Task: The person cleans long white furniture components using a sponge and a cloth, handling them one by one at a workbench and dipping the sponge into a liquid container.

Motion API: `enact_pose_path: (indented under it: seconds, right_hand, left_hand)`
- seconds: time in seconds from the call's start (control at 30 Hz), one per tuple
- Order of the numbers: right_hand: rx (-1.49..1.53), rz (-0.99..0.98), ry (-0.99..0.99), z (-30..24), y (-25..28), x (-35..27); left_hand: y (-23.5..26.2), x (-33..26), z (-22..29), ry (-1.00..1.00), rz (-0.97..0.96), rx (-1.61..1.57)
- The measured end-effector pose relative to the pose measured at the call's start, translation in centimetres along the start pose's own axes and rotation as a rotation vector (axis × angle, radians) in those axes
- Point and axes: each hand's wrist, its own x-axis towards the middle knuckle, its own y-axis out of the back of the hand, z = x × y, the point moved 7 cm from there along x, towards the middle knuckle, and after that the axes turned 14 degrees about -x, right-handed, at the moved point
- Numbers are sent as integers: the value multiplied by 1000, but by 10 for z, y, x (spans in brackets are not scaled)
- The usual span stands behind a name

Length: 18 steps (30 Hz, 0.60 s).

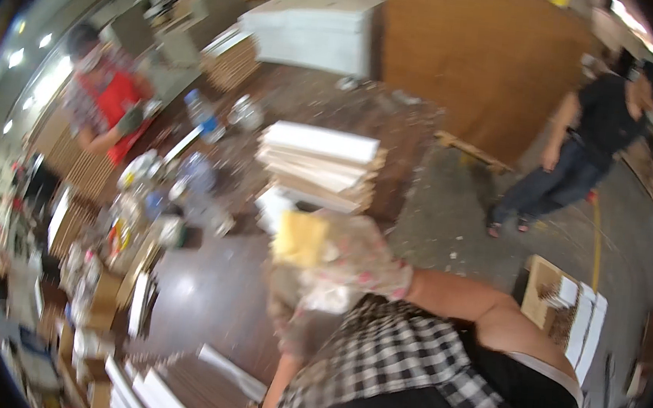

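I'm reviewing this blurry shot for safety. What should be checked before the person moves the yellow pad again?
1. Grip on the yellow pad: the gloved right hand is against it, but the fingers are blurred. Cannot tell.
2. Left hand: it is below the pad and smeared by motion, so what it holds is unclear. Cannot tell.
3. Glove on the right hand: it is in place. Ok.
4. Stack of pale boards: it sits ahead of the hands and apart from them. Ok.
5. Bottles and clutter: they crowd the table's left side. Not ok.
6. Person in black: this person is on the floor, well to the right. Ok.
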Motion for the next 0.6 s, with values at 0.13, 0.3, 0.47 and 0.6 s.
enact_pose_path:
  seconds: [0.13, 0.3, 0.47, 0.6]
  right_hand:
    - [621, -160, -271, 3, -34, 8]
    - [753, -47, -274, 11, -28, 15]
    - [1431, -182, -705, 63, -47, -8]
    - [1611, -335, -861, 57, -36, 5]
  left_hand:
    - [-93, 5, 97, -28, 2, -83]
    - [-86, 12, 103, -1, -61, -3]
    - [-88, 30, 113, 397, -83, -228]
    - [-100, 29, 126, 454, -162, -284]
